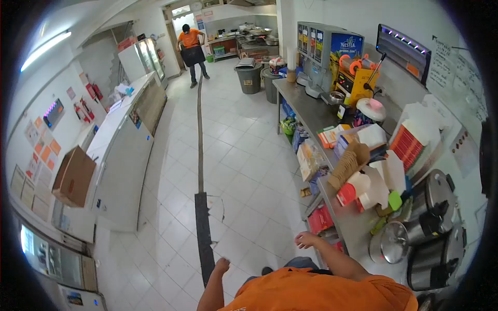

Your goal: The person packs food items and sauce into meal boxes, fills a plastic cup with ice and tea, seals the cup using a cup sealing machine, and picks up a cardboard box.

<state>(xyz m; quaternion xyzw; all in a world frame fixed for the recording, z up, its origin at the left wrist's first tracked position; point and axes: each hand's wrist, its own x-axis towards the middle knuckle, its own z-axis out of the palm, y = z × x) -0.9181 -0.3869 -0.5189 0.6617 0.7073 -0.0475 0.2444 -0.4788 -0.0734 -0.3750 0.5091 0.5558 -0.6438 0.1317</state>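
Note:
Low in the head view, my left hand (223, 266) hangs beside the dark strip (204, 228) on the tiled floor. Its fingers look curled in, and I see nothing in them. My right hand (307, 239) is held out in front of my body, fingers loosely apart and holding nothing. It is nearest to the metal counter (345, 220) on the right, without touching it. Red packets (320, 220) sit on the shelf under that counter. Paper food boxes (348, 165) and cups (355, 187) crowd the countertop.
Ahead, a person (190, 39) in an orange shirt carries a dark panel (193, 56). Grey bins (249, 78) stand near the counter's far end. White chest freezers (122, 166) line the left, with a cardboard box (74, 176) nearby. Large pots (430, 207) sit at right.

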